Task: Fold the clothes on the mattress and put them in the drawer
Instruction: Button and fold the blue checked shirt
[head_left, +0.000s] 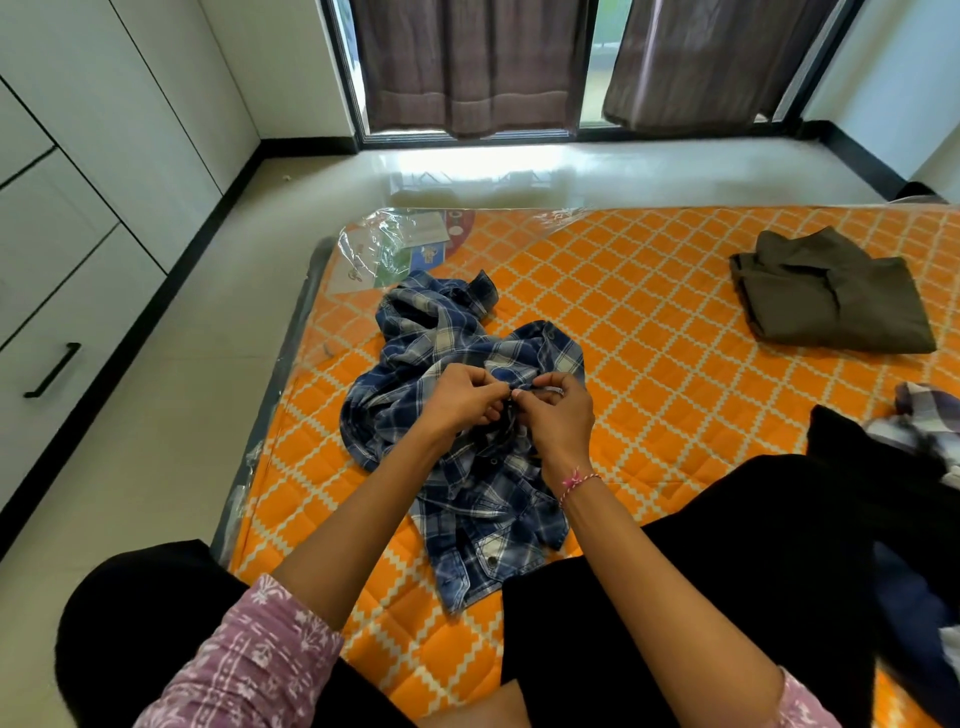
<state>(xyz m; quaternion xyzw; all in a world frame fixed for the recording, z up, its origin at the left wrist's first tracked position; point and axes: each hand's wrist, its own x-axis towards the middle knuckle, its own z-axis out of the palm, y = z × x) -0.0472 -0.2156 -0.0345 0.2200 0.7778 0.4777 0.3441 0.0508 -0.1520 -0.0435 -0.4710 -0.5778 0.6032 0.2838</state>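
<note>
The blue plaid shirt (457, 415) lies crumpled near the left edge of the orange mattress (675, 322), right in front of the seated person's knees, with its collar end bunched toward the far side and a buttoned hem pointing back at them. Both hands meet over the middle of it. The left hand (462, 400) has its fingers curled in and pinches a bit of the plaid cloth; the right hand (556, 415) pinches the cloth just beside it, fingertips almost touching the other's. From the way the fingers work at one small spot along the front, I'd judge they are doing up or undoing a button, or finding the placket, though the exact point is too small to tell.

So the folding of this shirt has hardly begun: it is not yet spread flat. The next move, I'd guess, calls for shaking or smoothing it out on the mattress, sleeves laid straight, before any fold is made.

A brown garment (826, 301) lies already folded at the far right of the mattress, well apart from the shirt. More loose clothes (930, 415), dark and pale checked, are heaped at the right edge, so there is plenty left. The white drawers (78, 312) with a black handle stand across the floor on the left, shut.
</note>
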